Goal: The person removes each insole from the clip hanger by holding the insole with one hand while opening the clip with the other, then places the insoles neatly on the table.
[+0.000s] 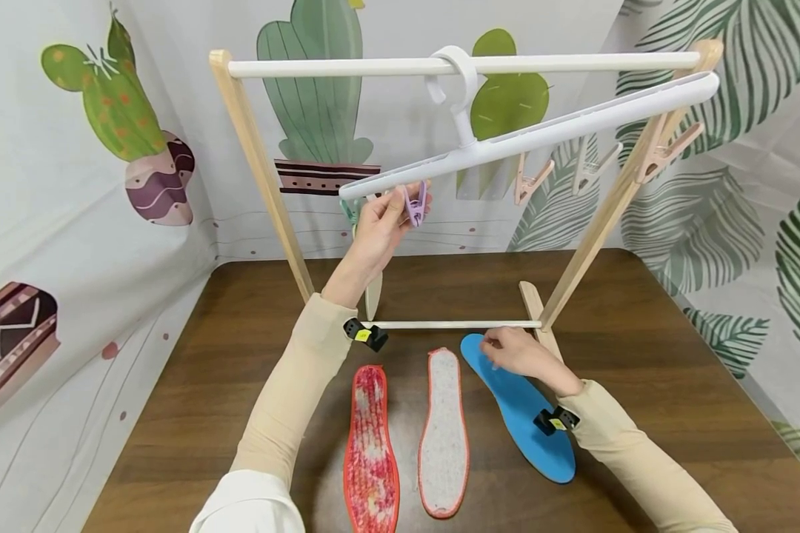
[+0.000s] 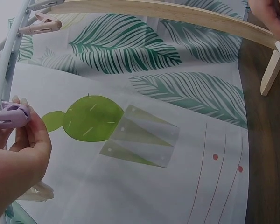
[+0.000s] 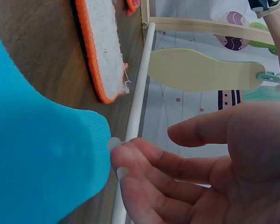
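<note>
My left hand [image 1: 381,222] pinches a purple clothespin [image 1: 415,204] just under the low left end of a white hanger [image 1: 507,144]. The hanger hooks over the rack's top bar and tilts up to the right. Behind that hand, a pale yellow insole [image 3: 196,70] hangs from a green clothespin [image 3: 268,77]. My right hand [image 1: 516,352] hovers at the far tip of a blue insole [image 1: 530,422] on the table, its fingers loosely bent with nothing gripped; whether the fingertips touch the insole I cannot tell.
A red patterned insole [image 1: 371,451] and a grey insole with a red edge [image 1: 444,437] lie to the left of the blue one. More clothespins, such as a pink one [image 1: 532,180], hang along the hanger's right half. A wooden rack [image 1: 260,163] stands on the brown table [image 1: 173,414].
</note>
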Tool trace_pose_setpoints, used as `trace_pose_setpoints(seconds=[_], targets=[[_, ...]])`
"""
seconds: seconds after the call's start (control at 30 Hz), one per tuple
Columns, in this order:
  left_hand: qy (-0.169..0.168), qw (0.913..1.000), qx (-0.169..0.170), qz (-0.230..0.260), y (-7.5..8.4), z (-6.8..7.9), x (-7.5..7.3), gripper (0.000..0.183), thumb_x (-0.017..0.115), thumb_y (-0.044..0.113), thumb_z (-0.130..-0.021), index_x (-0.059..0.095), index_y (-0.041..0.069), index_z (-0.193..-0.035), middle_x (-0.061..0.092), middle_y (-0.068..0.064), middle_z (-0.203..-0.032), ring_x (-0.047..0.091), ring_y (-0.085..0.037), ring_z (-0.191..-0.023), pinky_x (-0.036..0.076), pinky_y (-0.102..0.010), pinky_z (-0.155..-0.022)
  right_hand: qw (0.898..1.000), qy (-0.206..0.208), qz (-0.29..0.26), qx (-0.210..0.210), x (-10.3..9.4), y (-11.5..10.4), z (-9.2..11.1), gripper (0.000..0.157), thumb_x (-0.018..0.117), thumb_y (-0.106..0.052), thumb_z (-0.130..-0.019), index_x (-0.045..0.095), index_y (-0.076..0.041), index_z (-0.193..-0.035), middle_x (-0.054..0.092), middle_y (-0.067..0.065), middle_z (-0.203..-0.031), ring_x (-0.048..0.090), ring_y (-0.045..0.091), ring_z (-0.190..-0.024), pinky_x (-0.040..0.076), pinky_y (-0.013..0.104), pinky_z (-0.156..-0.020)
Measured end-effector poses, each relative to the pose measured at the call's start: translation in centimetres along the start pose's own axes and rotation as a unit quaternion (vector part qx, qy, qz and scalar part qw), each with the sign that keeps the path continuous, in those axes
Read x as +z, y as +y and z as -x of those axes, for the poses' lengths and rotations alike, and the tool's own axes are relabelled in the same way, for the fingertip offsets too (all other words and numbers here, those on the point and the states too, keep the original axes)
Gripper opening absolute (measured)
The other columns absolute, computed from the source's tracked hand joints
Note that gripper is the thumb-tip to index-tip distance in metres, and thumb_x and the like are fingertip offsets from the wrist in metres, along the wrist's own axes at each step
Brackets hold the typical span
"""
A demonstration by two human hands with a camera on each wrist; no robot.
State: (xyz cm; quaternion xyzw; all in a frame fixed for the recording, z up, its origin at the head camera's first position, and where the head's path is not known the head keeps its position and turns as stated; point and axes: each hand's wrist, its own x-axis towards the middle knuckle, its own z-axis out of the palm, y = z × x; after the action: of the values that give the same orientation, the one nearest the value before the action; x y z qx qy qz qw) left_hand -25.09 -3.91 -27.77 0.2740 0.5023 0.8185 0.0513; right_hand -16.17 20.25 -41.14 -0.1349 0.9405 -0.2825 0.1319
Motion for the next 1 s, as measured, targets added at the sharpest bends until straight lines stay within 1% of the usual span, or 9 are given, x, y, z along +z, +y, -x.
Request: trace_pose_setpoints(seconds=[0.13,0.33,0.43,0.53,0.6,0.7,0.83,0.93,1.0], targets=[[0.005,0.9997,-0.005,0.021,0.2,0.0,0.0,0.046,0.037,0.025,-0.096,0.047,-0.008,-0.126,0.057,-0.006,-0.117,0.054,-0.019,-0.110,0.042,-0.030,-0.098,1.000,-0.012,-0.005,0.002,0.0,0.0,0.0,0.024,0.046,-0.018,-0.093,0.063,-0.003,-0.101,0.064,0.008,-0.075,0.061,0.020,-0.066,0.043,0.028,-0.055],[0.015,0.9987,-0.006,0.049,0.2,-0.1,0.0,0.047,0.038,0.026,-0.096,0.046,-0.007,-0.128,0.050,-0.014,-0.124,0.053,-0.019,-0.112,0.045,-0.026,-0.090,1.000,-0.023,-0.006,0.000,0.1,0.1,0.0,0.023,0.046,-0.018,-0.094,0.064,-0.004,-0.099,0.064,0.007,-0.076,0.061,0.019,-0.067,0.044,0.028,-0.056],[0.054,0.9965,0.000,0.063,0.2,-0.1,0.3,0.046,0.039,0.025,-0.095,0.047,-0.009,-0.125,0.051,-0.015,-0.122,0.055,-0.019,-0.108,0.047,-0.026,-0.090,1.000,-0.027,-0.004,0.000,0.2,0.2,0.0,0.022,0.046,-0.018,-0.094,0.064,-0.004,-0.096,0.063,0.007,-0.075,0.061,0.018,-0.066,0.043,0.028,-0.055],[0.106,0.9924,0.021,0.059,0.0,-0.1,0.6,0.043,0.043,0.024,-0.094,0.053,-0.011,-0.117,0.056,-0.014,-0.115,0.060,-0.020,-0.104,0.048,-0.030,-0.092,1.000,-0.028,-0.007,0.002,0.4,0.3,0.0,0.022,0.046,-0.018,-0.093,0.064,-0.004,-0.096,0.063,0.007,-0.074,0.061,0.018,-0.065,0.043,0.028,-0.056],[0.134,0.9895,0.038,0.040,-0.2,-0.1,0.9,0.040,0.045,0.023,-0.093,0.056,-0.011,-0.112,0.058,-0.013,-0.110,0.062,-0.020,-0.102,0.049,-0.033,-0.091,1.000,-0.028,-0.008,0.003,0.5,0.3,0.0,0.022,0.047,-0.018,-0.093,0.064,-0.004,-0.096,0.064,0.007,-0.074,0.061,0.018,-0.065,0.044,0.028,-0.056],[0.164,0.9847,0.055,-0.016,-0.5,0.0,1.0,0.038,0.049,0.024,-0.092,0.060,-0.008,-0.108,0.062,-0.010,-0.104,0.063,-0.019,-0.097,0.050,-0.035,-0.088,1.000,-0.028,-0.008,-0.001,0.7,0.4,-0.1,0.023,0.047,-0.018,-0.093,0.064,-0.004,-0.096,0.064,0.006,-0.073,0.061,0.017,-0.064,0.044,0.027,-0.056],[0.187,0.9743,0.076,-0.101,-0.9,0.4,0.7,0.034,0.052,0.024,-0.091,0.062,-0.004,-0.107,0.065,-0.008,-0.098,0.064,-0.016,-0.090,0.053,-0.035,-0.084,1.000,-0.028,-0.005,-0.003,0.7,0.5,0.0,0.022,0.047,-0.019,-0.093,0.064,-0.005,-0.094,0.064,0.006,-0.072,0.061,0.016,-0.064,0.044,0.027,-0.055],[0.196,0.9665,0.103,-0.130,-1.1,0.7,0.4,0.030,0.054,0.021,-0.091,0.063,-0.005,-0.104,0.067,-0.005,-0.091,0.065,-0.013,-0.084,0.054,-0.033,-0.080,1.000,-0.027,-0.006,-0.004,0.7,0.5,0.1,0.023,0.047,-0.019,-0.093,0.064,-0.004,-0.095,0.064,0.005,-0.072,0.061,0.017,-0.064,0.044,0.027,-0.055],[0.204,0.9606,0.123,-0.142,-1.2,1.0,0.2,0.027,0.056,0.018,-0.090,0.063,-0.006,-0.100,0.067,-0.002,-0.085,0.064,-0.011,-0.076,0.055,-0.029,-0.075,1.000,-0.026,-0.006,-0.003,0.7,0.6,0.1,0.022,0.047,-0.018,-0.093,0.064,-0.004,-0.095,0.064,0.005,-0.072,0.061,0.017,-0.064,0.044,0.027,-0.055]])
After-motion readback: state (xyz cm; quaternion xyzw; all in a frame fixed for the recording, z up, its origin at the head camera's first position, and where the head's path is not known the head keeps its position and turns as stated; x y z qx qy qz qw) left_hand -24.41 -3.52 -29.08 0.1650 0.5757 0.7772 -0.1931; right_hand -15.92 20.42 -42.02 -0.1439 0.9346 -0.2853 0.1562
